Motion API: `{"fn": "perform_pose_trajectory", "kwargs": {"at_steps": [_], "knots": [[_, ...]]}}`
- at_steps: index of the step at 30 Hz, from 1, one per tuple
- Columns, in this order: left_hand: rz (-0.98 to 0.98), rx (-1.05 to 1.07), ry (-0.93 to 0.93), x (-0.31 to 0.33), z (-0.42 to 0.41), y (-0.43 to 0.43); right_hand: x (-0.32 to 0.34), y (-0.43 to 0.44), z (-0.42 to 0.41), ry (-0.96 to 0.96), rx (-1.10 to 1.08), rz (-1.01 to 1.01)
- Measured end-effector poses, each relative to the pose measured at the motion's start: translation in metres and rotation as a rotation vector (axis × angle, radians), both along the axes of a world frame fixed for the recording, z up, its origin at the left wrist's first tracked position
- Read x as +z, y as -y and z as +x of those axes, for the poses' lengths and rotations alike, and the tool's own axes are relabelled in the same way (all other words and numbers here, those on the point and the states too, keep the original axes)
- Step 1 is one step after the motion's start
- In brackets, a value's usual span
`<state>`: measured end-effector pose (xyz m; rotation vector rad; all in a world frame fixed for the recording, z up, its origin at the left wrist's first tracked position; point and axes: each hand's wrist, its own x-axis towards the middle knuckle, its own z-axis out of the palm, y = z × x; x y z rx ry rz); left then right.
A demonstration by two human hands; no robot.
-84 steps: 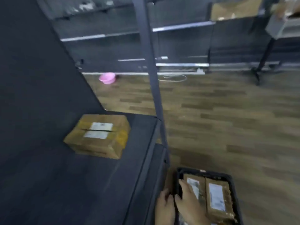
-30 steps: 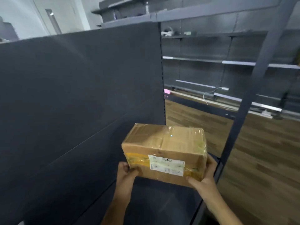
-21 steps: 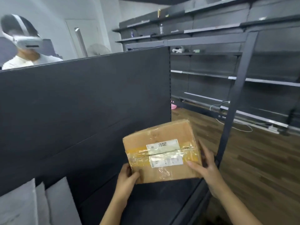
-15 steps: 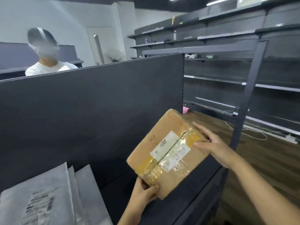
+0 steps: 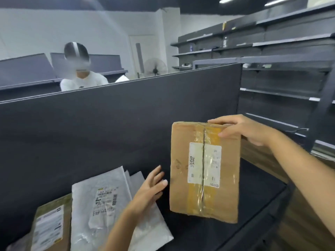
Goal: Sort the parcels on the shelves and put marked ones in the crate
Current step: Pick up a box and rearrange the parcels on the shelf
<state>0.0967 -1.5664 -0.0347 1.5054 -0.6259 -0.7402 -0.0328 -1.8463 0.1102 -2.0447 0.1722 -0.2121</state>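
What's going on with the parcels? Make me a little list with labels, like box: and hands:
Box: cardboard box, upright, white label facing the camera
Holding: right hand grips its top edge
Free: left hand open beside it, not gripping
Lying flat: white mailer bag, brown parcel, at the left

Brown cardboard parcel under glossy tape; crinkled white plastic mailer; matt dark shelf.
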Motion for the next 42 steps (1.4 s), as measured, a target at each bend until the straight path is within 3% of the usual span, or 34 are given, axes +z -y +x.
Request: {"fn": "perform_pose_trajectory", "kwargs": {"at_steps": [2, 4, 7, 10, 14, 17, 20, 26, 35, 39, 42], "knots": [[-0.038, -0.128, 0.092, 0.013, 0.005, -0.006, -0.005, -0.018, 0.012, 0.008, 0.025, 0.023], [-0.126, -0.157, 0.064, 0.021, 0.002, -0.007, -0.012, -0.035, 0.024, 0.072, 0.016, 0.075], [-0.258, 0.011, -0.009, 0.02, -0.002, -0.009, -0.02, -0.061, 0.038, 0.236, -0.077, 0.23], [-0.352, 0.169, -0.198, 0.022, 0.008, -0.017, -0.035, -0.084, 0.044, 0.33, -0.092, 0.424], [-0.23, 0.247, -0.416, 0.045, 0.029, -0.032, -0.062, -0.108, 0.051, 0.09, 0.044, 0.506], [0.001, 0.255, -0.485, 0.054, 0.04, -0.039, -0.072, -0.12, 0.058, -0.051, -0.074, 0.708], [0.098, 0.232, -0.511, 0.054, 0.04, -0.044, -0.075, -0.126, 0.062, -0.17, -0.186, 0.749], [0.084, 0.232, -0.435, 0.054, 0.045, -0.045, -0.075, -0.126, 0.065, -0.112, -0.2, 0.841], [0.077, 0.334, 0.142, 0.077, 0.011, -0.027, -0.112, -0.121, 0.06, 0.072, -0.281, 1.168], [0.019, 0.29, 0.173, 0.071, 0.014, -0.03, -0.117, -0.12, 0.058, 0.101, -0.277, 1.163], [-0.073, 0.226, 0.158, 0.063, 0.024, -0.04, -0.106, -0.118, 0.054, 0.181, -0.228, 0.998]]}}
